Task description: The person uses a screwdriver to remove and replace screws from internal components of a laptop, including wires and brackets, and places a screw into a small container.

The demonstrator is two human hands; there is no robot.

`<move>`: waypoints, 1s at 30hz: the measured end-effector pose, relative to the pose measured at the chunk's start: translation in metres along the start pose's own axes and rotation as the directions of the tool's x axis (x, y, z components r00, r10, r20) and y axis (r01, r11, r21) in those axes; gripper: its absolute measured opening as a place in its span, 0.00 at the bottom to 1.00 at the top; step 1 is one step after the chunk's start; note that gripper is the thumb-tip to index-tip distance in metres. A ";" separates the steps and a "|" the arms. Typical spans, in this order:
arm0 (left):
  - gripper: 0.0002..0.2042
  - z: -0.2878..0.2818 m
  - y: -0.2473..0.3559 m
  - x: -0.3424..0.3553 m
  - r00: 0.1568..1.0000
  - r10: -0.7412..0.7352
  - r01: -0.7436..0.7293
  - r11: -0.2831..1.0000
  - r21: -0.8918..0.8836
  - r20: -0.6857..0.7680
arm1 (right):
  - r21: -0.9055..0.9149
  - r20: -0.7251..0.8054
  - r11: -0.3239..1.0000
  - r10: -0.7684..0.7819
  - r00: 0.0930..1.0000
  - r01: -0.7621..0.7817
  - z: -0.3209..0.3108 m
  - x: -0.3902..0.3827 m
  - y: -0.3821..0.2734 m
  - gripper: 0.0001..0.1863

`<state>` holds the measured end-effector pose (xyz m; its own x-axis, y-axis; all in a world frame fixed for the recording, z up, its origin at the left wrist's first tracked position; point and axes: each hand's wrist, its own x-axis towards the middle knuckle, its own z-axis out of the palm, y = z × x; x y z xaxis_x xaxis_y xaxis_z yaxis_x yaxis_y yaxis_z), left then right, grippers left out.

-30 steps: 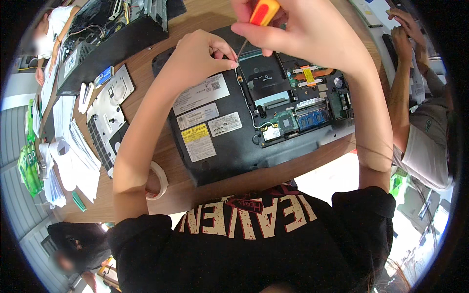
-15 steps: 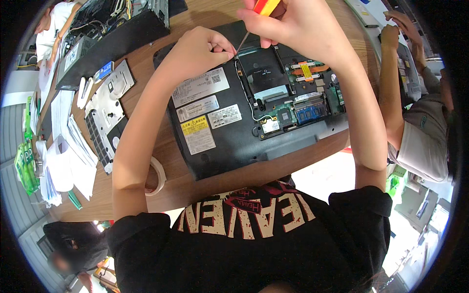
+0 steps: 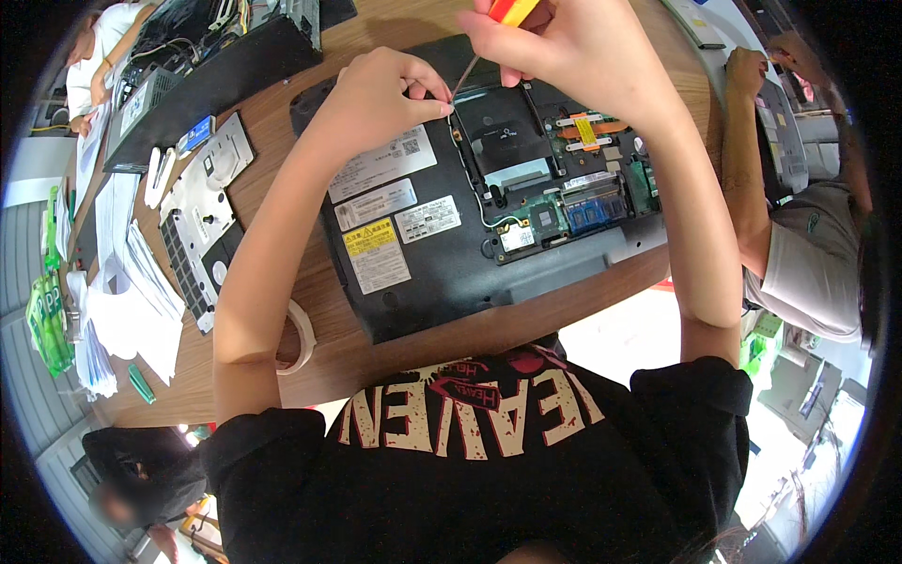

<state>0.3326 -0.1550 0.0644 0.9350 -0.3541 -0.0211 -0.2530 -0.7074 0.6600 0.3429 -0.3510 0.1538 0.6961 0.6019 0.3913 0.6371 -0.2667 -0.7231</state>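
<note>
An upside-down black laptop (image 3: 442, 273) lies on the table, its bottom opened to show circuit boards, a blue memory module (image 3: 594, 213) and an orange-labelled heat pipe (image 3: 587, 132). In my right hand (image 3: 573, 56) is a screwdriver (image 3: 513, 11) with a yellow and red handle. Its thin shaft slants down to the laptop's upper middle edge, beside a white cable. My left hand (image 3: 385, 99) is closed in a pinch at the shaft's tip. Whatever lies between its fingertips is too small to make out.
A removed laptop cover (image 3: 209, 193) lies left, near a small blue box (image 3: 196, 136) and papers (image 3: 141, 301). An open computer case (image 3: 216, 85) stands at the far left. A tape roll (image 3: 299, 340) sits by the front edge. At right, another person's hands (image 3: 747, 70) work near equipment.
The view has shifted slightly. Both hands stay at nearly the same spot on the laptop, the screwdriver still in my right hand.
</note>
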 end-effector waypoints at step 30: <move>0.11 0.005 0.000 -0.004 0.987 0.097 -0.100 0.995 -0.021 -0.130 | -0.060 -0.133 0.994 -0.100 0.986 0.092 0.011 -0.001 0.009 0.14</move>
<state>0.3276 -0.1567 0.0606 0.9304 -0.3385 0.1405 -0.3402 -0.6551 0.6746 0.3437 -0.3455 0.1407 0.6670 0.5200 0.5336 0.7174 -0.2547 -0.6485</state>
